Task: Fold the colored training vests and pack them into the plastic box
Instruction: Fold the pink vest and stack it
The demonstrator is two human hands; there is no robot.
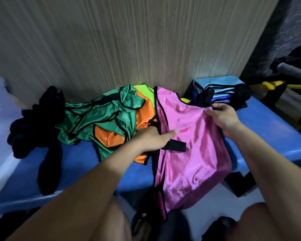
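A pink training vest (189,150) with black trim lies spread on the blue bench (80,162), its lower end hanging over the front edge. My left hand (151,138) grips its left edge, thumb on top of the cloth. My right hand (224,119) holds its right edge, fingers curled over the fabric. To the left lies a crumpled heap: a green vest (101,115), an orange vest (144,112) and a neon yellow-green vest (144,91). The plastic box is not in view.
Black clothing (33,129) lies bunched at the bench's left end. A stack of folded blue items (221,93) sits at the back right against the wood-grain wall (129,40). Yellow-handled equipment (281,84) stands beyond the bench's right end.
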